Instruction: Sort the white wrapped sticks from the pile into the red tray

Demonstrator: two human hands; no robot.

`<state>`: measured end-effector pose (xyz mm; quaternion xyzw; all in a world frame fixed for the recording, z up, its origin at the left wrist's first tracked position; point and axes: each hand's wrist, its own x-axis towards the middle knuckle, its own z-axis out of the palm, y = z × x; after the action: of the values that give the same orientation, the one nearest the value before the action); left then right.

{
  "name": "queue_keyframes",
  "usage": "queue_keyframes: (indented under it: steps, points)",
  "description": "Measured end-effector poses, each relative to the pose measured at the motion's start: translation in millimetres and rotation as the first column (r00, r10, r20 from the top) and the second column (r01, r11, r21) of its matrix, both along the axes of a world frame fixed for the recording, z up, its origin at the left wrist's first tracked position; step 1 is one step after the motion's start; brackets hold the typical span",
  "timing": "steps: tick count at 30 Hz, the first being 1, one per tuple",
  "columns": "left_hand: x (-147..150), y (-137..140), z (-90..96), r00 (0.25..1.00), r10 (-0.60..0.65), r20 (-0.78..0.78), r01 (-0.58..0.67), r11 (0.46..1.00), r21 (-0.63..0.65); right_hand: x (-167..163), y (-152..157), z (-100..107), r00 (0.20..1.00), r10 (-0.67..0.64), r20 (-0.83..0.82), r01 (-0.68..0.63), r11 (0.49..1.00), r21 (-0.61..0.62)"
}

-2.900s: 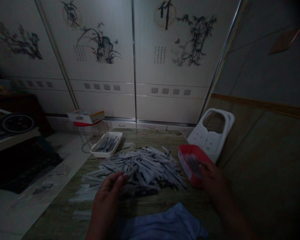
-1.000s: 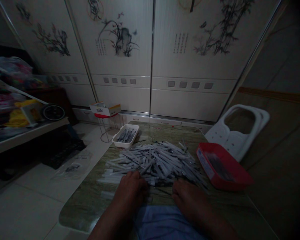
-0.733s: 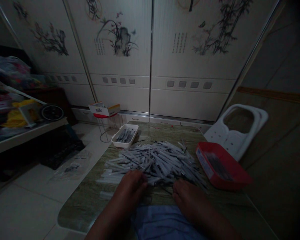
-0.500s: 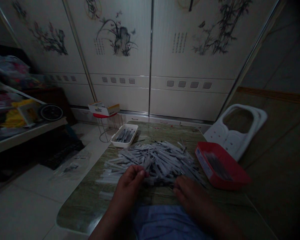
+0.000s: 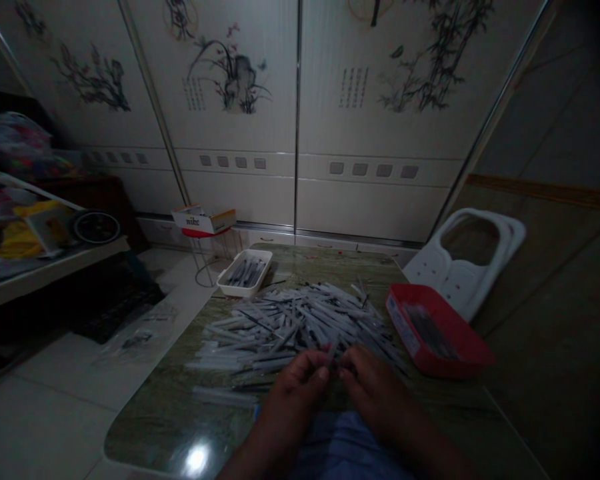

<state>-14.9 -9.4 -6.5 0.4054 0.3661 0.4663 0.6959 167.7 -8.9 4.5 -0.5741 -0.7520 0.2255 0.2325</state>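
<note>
Head view. Left hand (image 5: 293,393) and right hand (image 5: 375,390) meet fingertip to fingertip at near edge of pile of pale slim tubes (image 5: 293,320), pinching one small piece between them; exact item too dim to tell. Pile large, spread across table (image 5: 150,433). White tray (image 5: 244,272) at far left corner holds few dark pieces; red tray (image 5: 433,333) at right holds more. By this, bulk of pile remains unsorted. Writing: box (image 5: 203,220) beyond table reads roughly "nibc"; cabinet door (image 5: 375,120) calligraphy illegible.

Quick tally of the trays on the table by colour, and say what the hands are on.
White tray: 1
Red tray: 1
Total trays: 2
The pile of white tubes is too dense to count. Left hand and right hand meet on one thin piece at the pile's near edge.
</note>
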Motion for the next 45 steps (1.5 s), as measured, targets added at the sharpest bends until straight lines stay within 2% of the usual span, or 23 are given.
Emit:
queue_keyframes:
  steps: [3, 8, 11, 14, 20, 24, 34, 39, 45]
  points:
    - [1.7, 1.7, -3.4, 0.997, -0.005, 0.074, 0.007, 1.0, -0.029, -2.7, -1.6, 3.5, 0.998, 0.009, -0.063, -0.008, 1.0, 0.013]
    - [2.1, 8.2, -6.4, 0.98, 0.113, 0.166, -0.09, 0.986, -0.137, -3.7, -0.3, 2.3, 0.984, 0.049, -0.169, -0.048, 0.999, 0.008]
    - [0.6, 12.0, -1.4, 0.931, 0.218, 0.293, -0.16, 0.964, -0.21, -1.5, 0.4, 5.8, 0.979, -0.004, -0.203, -0.001, 1.0, -0.025]
    - [-5.4, 17.0, 6.2, 0.863, 0.363, 0.352, -0.258, 0.915, -0.31, 4.9, -1.0, 14.9, 0.974, -0.059, -0.218, 0.044, 0.996, -0.074]
    - [-21.3, 27.6, 10.4, 0.769, 0.533, 0.353, -0.405, 0.833, -0.376, 17.7, -8.7, 33.1, 0.966, 0.099, -0.239, -0.14, 0.977, -0.16]
    - [-25.4, 30.7, 8.4, 0.723, 0.589, 0.361, -0.443, 0.796, -0.412, 18.5, -12.7, 36.9, 0.967, 0.137, -0.213, -0.178, 0.966, -0.188]
    - [-26.3, 29.1, 13.7, 0.704, 0.619, 0.347, -0.473, 0.774, -0.421, 15.8, -11.9, 34.4, 0.979, 0.15, -0.141, -0.178, 0.96, -0.217]
    - [-15.9, 23.0, 12.1, 0.75, 0.568, 0.339, -0.427, 0.807, -0.407, 10.7, -12.9, 34.8, 0.98, 0.133, -0.148, -0.16, 0.969, -0.188]
    - [4.9, 1.8, 11.1, 0.833, 0.425, 0.355, -0.279, 0.876, -0.393, 13.0, -9.5, 33.2, 0.972, 0.058, -0.228, -0.096, 0.983, -0.159]
